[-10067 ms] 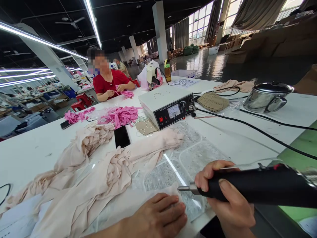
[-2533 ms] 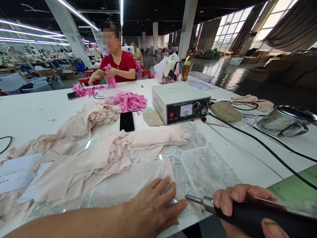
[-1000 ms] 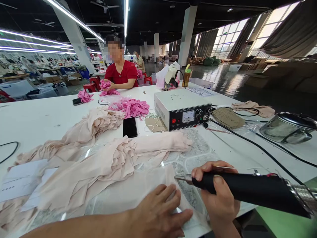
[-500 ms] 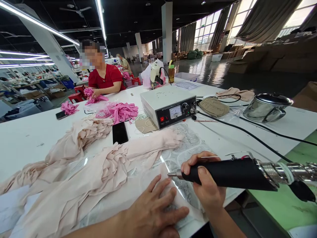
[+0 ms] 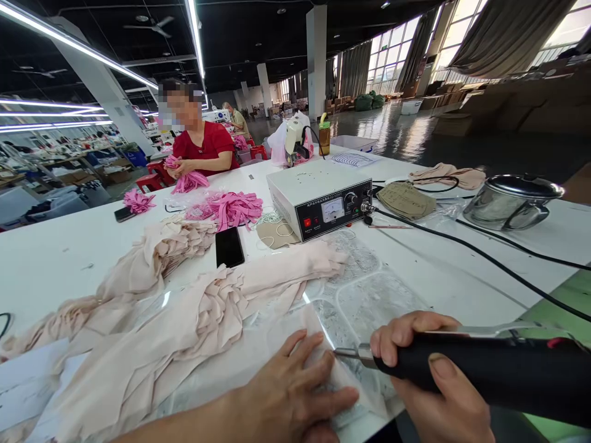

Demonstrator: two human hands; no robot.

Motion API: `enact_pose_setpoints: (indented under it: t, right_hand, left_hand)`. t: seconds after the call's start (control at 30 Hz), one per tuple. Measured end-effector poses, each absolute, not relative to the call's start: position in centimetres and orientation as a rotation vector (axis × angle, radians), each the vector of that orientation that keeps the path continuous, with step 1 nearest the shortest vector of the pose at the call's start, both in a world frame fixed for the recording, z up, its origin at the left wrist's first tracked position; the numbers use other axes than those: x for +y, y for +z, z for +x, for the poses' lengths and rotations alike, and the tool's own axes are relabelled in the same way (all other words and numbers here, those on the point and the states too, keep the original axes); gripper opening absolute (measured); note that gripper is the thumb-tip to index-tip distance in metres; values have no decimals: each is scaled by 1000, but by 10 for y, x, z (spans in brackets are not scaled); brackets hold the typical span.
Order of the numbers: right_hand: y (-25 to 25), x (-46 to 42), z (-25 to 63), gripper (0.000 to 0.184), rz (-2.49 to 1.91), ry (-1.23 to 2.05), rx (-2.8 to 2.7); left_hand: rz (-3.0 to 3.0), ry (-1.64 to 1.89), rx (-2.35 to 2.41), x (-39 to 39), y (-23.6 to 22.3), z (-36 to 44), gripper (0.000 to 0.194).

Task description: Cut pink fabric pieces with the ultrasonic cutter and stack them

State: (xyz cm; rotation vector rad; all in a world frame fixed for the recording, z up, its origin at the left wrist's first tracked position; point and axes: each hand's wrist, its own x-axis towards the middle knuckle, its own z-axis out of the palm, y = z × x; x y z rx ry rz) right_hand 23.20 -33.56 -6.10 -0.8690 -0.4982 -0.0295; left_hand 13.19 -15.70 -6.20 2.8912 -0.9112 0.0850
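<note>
A white desk fills the workshop foreground. At left, heaped beige cloth seems set aside within reach. The left hand, fingers spread, presses one thin cloth down, likely keeping it flat; rightward, a black tool points at its edge, firmly gripped in the right hand.

1. Head camera: worn on the person's head; faces forward and down over the desk.
2. Near field: left hand and right hand, close, along the lower edge.
3. Far field: extends beyond the desk to windows, upper right.
</note>
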Motion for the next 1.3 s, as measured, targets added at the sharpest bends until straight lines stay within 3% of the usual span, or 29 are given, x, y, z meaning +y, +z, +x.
enact_pose_setpoints:
  t: [1.3]
  right_hand:
    - [-68, -325, 236, 9, -968, -26, -468]
  left_hand:
    - [2941, 396, -974, -157, -72, 130, 42]
